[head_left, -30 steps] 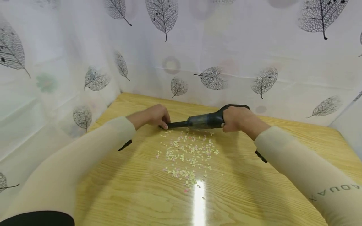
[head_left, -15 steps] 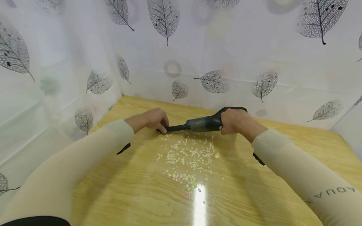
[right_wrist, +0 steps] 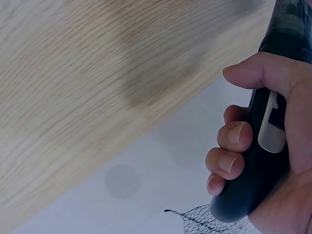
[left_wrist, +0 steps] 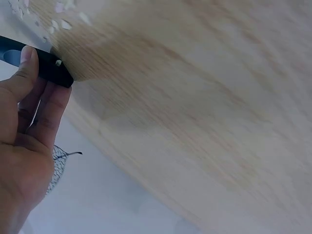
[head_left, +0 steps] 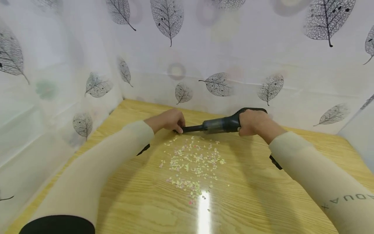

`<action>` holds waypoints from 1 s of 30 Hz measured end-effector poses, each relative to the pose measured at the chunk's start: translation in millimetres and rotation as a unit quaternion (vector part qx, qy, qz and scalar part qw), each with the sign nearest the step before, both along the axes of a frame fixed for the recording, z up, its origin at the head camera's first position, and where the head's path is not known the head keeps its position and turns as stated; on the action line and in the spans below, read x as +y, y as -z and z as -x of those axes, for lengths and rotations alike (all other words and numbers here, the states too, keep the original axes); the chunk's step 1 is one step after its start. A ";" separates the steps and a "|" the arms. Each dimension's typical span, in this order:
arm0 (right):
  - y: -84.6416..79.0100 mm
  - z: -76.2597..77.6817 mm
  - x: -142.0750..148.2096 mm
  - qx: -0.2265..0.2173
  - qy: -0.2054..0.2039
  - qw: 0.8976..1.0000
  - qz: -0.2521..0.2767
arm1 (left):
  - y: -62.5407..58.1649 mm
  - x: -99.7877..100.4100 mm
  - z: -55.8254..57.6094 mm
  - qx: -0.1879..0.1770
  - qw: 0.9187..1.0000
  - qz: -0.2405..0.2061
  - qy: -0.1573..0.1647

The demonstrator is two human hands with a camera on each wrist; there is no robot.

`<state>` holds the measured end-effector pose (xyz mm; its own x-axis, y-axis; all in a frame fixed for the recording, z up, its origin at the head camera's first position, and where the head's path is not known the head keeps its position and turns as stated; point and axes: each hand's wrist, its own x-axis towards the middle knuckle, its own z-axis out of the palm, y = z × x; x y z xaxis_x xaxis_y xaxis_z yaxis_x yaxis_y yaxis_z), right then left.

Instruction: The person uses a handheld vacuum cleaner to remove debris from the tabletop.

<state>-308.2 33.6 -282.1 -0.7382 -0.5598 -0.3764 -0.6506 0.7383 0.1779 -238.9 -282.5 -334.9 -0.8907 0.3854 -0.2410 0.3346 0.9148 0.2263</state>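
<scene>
A black handheld vacuum cleaner point(head_left: 217, 125) with a clear dust chamber lies level above the far part of the table, its narrow nozzle pointing left. My right hand point(head_left: 252, 123) grips its handle; in the right wrist view the fingers point(right_wrist: 226, 163) curl round it and the thumb lies along the body. My left hand point(head_left: 173, 120) pinches the nozzle's tip between thumb and fingers, and the left wrist view shows a pale bit stuck on the black nozzle point(left_wrist: 48, 66). Small yellow and pink paper confetti point(head_left: 194, 162) is scattered on the table just nearer than the vacuum.
The wood-grain table point(head_left: 140, 201) reaches back to a white curtain point(head_left: 248, 48) printed with dark leaves, which also hangs along the left side. A bright light reflection shows on the table's near middle.
Both hands have moved slightly to the right with the vacuum cleaner, after a small shift left. Their hold on it is the same, and the confetti lies much as before.
</scene>
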 end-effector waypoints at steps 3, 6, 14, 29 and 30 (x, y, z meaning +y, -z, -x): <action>-1.0 2.5 8.5 -0.001 0.005 1.000 -0.001 | -2.8 9.1 5.6 -0.008 1.000 0.000 -0.003; -1.6 4.1 15.9 0.002 0.007 1.000 -0.005 | -4.2 16.5 9.6 -0.008 1.000 0.002 0.003; -3.2 6.6 36.1 0.006 0.015 1.000 -0.003 | -3.8 35.7 15.7 -0.007 1.000 -0.002 0.016; -2.3 4.4 37.2 0.008 -0.013 1.000 -0.005 | 0.2 35.9 5.4 -0.006 0.999 -0.021 0.042; -2.4 3.9 36.1 0.008 -0.016 1.000 -0.007 | 0.4 34.8 4.1 -0.007 0.999 -0.020 0.041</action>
<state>-312.1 69.6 -279.7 -0.7259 -0.5780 -0.3728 -0.6707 0.7149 0.1976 -243.0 -247.7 -335.3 -0.8520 0.4675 -0.2356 0.4054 0.8740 0.2680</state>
